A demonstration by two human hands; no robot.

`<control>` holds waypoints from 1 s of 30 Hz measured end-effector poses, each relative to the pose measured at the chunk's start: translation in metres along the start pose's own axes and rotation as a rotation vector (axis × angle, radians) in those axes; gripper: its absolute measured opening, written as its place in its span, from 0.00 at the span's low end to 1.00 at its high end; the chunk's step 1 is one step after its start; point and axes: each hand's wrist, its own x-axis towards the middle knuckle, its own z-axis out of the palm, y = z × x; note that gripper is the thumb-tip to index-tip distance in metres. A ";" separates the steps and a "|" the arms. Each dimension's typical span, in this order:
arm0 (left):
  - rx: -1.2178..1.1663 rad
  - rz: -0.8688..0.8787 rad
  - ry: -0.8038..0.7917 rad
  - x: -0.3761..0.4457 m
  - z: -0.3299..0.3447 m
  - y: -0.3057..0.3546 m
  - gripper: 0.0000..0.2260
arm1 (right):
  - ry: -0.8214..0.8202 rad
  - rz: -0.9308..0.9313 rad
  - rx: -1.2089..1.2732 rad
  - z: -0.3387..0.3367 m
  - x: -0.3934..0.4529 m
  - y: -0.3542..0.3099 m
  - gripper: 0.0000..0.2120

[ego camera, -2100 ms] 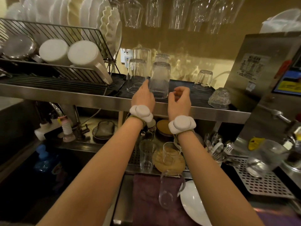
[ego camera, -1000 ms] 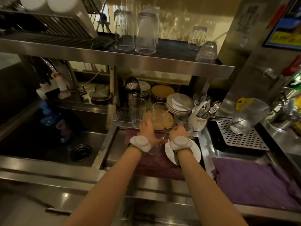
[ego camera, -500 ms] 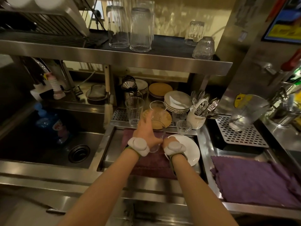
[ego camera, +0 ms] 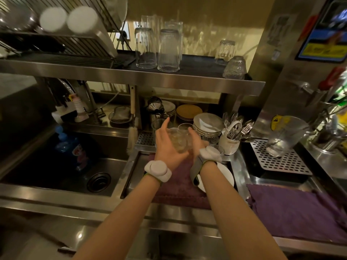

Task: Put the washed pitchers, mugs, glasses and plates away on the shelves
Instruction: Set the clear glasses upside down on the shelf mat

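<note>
L hand [ego camera: 167, 147] + R hand [ego camera: 196, 142] both clasp clear glass pitcher [ego camera: 178, 140], held up over purple towel [ego camera: 180, 186] in drain tray | upper shelf [ego camera: 187, 80] w/ upturned glasses [ego camera: 169, 50] | white plate [ego camera: 225, 174] by R wrist

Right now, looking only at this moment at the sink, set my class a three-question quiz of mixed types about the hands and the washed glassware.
1. True or false: both hands hold the clear glass mug above the purple cloth.
2. Multiple choice: the upside-down glasses on the top shelf stand on
A. a dark ribbed mat
B. a white towel
C. a wooden board
3. Fill in: the white plate by the right wrist lies in the small basin on the ______ cloth.

Key
1. True: the left hand and the right hand cup it from either side.
2. A
3. purple
</note>
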 end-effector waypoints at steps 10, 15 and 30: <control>0.234 -0.144 -0.106 -0.001 0.003 0.005 0.43 | -0.007 -0.502 -0.169 -0.009 -0.015 -0.016 0.55; 0.196 -0.183 -0.078 0.016 0.006 0.034 0.31 | 0.019 -0.769 -0.363 -0.013 -0.041 -0.045 0.55; -0.030 0.096 0.230 0.119 -0.022 0.121 0.24 | -0.134 -0.975 -0.329 -0.014 -0.057 -0.171 0.39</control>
